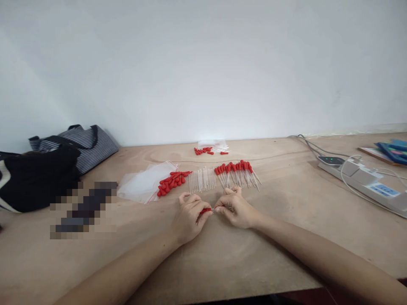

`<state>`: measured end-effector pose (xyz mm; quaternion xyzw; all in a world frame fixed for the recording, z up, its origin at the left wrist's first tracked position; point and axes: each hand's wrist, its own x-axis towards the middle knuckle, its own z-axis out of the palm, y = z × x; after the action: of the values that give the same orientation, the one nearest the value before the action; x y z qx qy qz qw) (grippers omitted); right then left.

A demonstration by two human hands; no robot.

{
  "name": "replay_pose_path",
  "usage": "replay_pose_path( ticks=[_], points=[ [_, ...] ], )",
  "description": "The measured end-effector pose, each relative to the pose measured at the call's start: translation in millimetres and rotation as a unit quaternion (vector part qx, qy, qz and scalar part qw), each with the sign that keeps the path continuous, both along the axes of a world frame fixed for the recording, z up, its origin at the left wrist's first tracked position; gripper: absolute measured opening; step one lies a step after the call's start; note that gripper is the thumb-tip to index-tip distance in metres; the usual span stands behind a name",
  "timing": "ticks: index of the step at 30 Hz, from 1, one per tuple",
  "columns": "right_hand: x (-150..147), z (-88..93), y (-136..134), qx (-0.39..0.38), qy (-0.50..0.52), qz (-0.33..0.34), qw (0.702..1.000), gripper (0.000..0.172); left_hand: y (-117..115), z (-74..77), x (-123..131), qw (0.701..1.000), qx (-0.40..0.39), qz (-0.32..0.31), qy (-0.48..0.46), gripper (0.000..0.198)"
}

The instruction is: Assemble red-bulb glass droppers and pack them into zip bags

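Note:
Between finger and thumb, my left hand [190,215] pinches a red rubber dropper bulb [205,210]. My right hand [237,210] is closed on a thin clear dropper tube [213,209], whose end meets the bulb's mouth; most of the tube is hidden by my fingers. Just beyond my left hand lies a pile of loose red bulbs [171,183]. A row of bare clear tubes [202,179] lies to the right of that pile. Farther right, past my right hand, several droppers [233,168] with red bulbs on their tubes lie side by side.
Clear zip bags [141,183] lie left of the bulbs. Near the wall, another bag [213,145] has red bulbs and tubes by it. Bags of cloth [92,146] stand at left; a power strip [359,180] with cables and blue items [392,151] are at right.

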<state>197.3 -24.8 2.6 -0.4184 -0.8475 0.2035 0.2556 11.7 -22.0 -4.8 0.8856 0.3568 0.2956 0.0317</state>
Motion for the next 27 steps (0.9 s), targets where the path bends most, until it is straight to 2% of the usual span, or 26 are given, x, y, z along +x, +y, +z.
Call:
replay_pose_path(
  ticks=[6,11,13,18,20,23,25,27],
  points=[
    [0.0,-3.1,2.9,-0.058,0.02,0.004,0.998,0.014,-0.2,-0.7,-0.3,0.999,0.022,-0.016,-0.035,0.01],
    [1.0,-0.9,4.5,-0.065,0.016,0.007,0.998,0.018,1.0,1.0,0.1,0.999,0.022,-0.012,-0.031,0.011],
    [4.2,2.3,5.6,-0.03,-0.007,0.008,1.0,0.021,3.6,2.8,-1.6,0.999,0.022,-0.004,-0.024,0.011],
    [15.3,8.9,6.2,0.12,-0.093,-0.007,0.988,0.019,12.3,5.7,-9.7,0.999,0.029,0.026,-0.007,0.013],
    [16.5,8.6,4.6,0.144,-0.117,-0.006,0.983,0.019,14.6,5.7,-11.4,0.999,0.028,0.031,0.002,0.014],
    [14.1,5.6,2.8,0.135,-0.133,0.003,0.982,0.018,17.8,5.3,-12.5,0.998,0.022,0.05,0.013,0.012],
    [12.3,3.2,5.6,0.109,-0.119,-0.029,0.986,0.017,21.2,5.5,-14.6,0.995,0.026,0.091,0.01,0.015],
    [11.6,1.4,13.5,0.075,-0.081,-0.116,0.987,0.019,26.0,6.4,-19.0,0.988,0.037,0.148,0.006,0.025]
  ],
)
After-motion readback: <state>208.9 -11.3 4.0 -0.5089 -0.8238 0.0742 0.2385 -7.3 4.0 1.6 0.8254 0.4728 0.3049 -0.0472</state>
